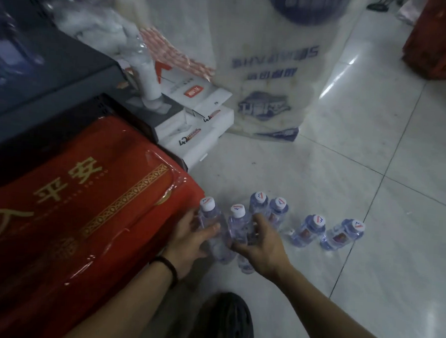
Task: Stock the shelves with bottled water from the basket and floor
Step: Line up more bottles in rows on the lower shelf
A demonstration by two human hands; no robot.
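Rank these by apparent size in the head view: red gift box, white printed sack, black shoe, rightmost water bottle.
1. red gift box, though nearness to the camera inflates it.
2. white printed sack.
3. black shoe, cut off by the frame edge.
4. rightmost water bottle.

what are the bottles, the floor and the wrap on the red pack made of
The bottles look like clear thin plastic, likely PET: see-through bodies with a faint sheen. The floor is glossy pale tile, probably glazed ceramic: grout lines, bright glare. The red pack is wrapped in clear plastic film: shiny wrinkles; what lies under it is unclear.
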